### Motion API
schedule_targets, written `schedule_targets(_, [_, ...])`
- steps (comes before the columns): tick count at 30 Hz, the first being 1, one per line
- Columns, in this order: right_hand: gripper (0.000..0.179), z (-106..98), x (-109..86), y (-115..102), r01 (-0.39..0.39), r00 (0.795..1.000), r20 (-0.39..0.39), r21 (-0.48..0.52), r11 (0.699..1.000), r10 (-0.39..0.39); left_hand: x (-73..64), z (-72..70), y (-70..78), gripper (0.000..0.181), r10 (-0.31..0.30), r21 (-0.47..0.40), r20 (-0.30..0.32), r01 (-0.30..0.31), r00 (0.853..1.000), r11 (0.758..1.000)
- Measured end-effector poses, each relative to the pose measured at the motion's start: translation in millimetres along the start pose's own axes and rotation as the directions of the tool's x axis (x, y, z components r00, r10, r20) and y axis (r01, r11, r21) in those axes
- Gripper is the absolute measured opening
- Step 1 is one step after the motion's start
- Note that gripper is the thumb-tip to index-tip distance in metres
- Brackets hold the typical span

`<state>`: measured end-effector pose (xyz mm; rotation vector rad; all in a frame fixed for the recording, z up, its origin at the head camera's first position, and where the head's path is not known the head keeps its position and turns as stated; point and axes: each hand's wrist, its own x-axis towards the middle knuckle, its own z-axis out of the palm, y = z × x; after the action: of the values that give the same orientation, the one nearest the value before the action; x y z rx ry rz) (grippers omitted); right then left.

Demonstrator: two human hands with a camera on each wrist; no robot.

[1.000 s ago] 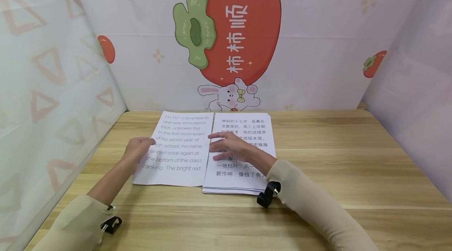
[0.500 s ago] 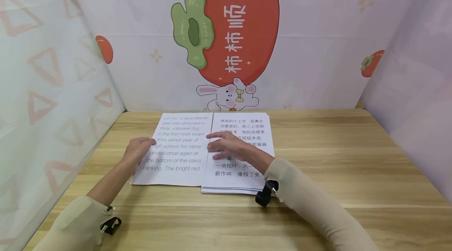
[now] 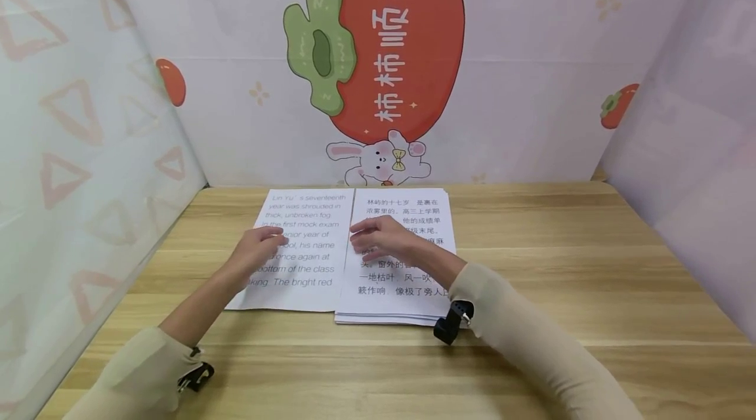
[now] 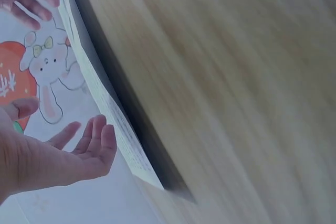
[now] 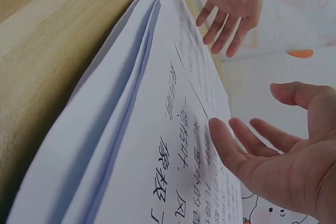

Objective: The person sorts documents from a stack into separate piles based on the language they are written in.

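Head view, papers (image 3: 339,269) (rectangular), woodgrain table (image 3: 543,256)

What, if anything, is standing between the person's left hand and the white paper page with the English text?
Nothing visible does. The left hand is over the white paper page with printed English text, and neither the head view nor the left wrist view shows any object between them.

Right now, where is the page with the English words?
In the head view, the English page lies on the wooden table, just left of the Chinese page, with the left hand over its left part.
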<state>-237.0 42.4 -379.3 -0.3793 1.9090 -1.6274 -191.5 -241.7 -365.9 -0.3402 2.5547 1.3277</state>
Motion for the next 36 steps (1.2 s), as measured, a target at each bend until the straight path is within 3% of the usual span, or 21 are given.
schedule_targets(6, [0.047,-6.8,-8.1,-5.9,0.031,0.999,-0.009,-0.038,0.999,-0.032,3.7,14.1,9.4,0.054,0.073,-0.050,0.046,-0.070,0.996,0.996])
schedule_targets(14, [0.046,-25.3,-26.5,-0.1,0.100,0.992,-0.069,-0.101,0.990,-0.108,2.1,27.7,19.3,0.051,0.095,-0.077,0.108,-0.087,0.990,0.993])
schedule_targets(18, [0.044,-38.0,-38.3,7.8,0.097,0.986,-0.124,-0.136,0.986,-0.114,-1.2,31.5,23.5,0.050,0.109,-0.111,0.121,-0.096,0.987,0.989])
schedule_targets(28, [0.048,-64.4,-64.6,21.7,0.014,0.966,-0.252,-0.149,0.989,-0.052,1.5,41.0,26.7,0.047,0.110,-0.223,0.172,-0.070,0.979,0.972])
schedule_targets(36, [0.051,-85.4,-80.8,22.2,-0.042,0.941,-0.337,-0.130,0.991,-0.004,4.1,50.1,27.9,0.050,0.133,-0.354,0.226,-0.046,0.965,0.934])
